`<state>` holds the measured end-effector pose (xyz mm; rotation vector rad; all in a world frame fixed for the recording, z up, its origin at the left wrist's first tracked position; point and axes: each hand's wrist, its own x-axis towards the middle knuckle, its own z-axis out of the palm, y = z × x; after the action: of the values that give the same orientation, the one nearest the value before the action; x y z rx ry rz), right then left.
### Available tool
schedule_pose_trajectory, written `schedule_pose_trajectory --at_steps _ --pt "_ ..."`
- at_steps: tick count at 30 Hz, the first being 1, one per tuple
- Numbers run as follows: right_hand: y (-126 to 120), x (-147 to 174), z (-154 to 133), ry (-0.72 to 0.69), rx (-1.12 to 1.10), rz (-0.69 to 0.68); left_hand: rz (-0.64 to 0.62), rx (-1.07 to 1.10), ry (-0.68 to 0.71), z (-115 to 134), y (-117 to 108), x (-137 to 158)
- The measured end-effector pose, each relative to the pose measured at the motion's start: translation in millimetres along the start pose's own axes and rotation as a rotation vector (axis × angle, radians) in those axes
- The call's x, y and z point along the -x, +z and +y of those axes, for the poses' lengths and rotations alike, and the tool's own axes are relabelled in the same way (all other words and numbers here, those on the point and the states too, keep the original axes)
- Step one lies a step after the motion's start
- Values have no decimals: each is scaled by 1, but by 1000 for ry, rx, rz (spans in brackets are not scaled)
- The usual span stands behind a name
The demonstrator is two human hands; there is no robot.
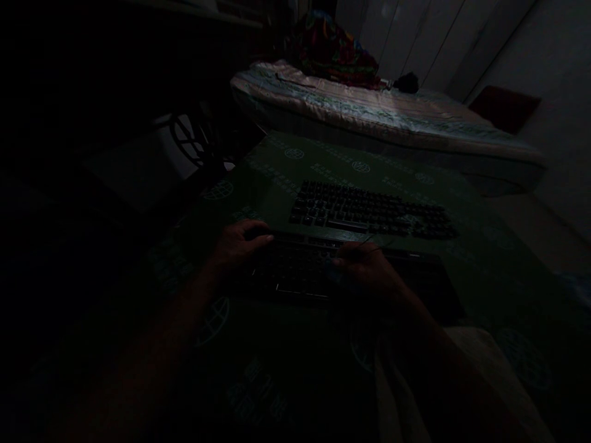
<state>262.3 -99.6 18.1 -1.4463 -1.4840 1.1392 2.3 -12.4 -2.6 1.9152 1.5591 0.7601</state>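
Note:
The light is very dim. A black keyboard (295,289) lies on a green table (295,369) with printed white globes and lettering. My left hand (240,243) grips the keyboard's far left corner, thumb along the top edge. Over the middle of the keyboard, my right hand (369,267) is closed on a small bluish cloth-like piece (333,271), too dark to make out well. Thin dark strands show just above that hand. Beyond the keyboard, many loose black keycaps (351,206) are laid out in rows in a keyboard's layout.
A pale cloth (480,351) lies near the table's right front, under my right forearm. Behind the table stands a bed with a patterned mattress (369,114), a dark red colourful blanket (337,55) heaped on it. A round wire-like frame (189,141) stands at the left.

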Motion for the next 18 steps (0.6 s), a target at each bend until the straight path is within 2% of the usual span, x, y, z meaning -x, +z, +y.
schedule_pose_trajectory --at_steps 7,11,15,18 --pt "3 3 -4 58 -56 -98 -2 8 4 1 -1 1" --pt "3 4 -9 40 -59 -57 3 5 -1 1 -1 0" --pt "8 4 -8 18 -26 -167 -3 15 -15 -1 0 -1" --pt "14 -2 -1 -54 -40 -27 7 15 -5 -2 0 -1"
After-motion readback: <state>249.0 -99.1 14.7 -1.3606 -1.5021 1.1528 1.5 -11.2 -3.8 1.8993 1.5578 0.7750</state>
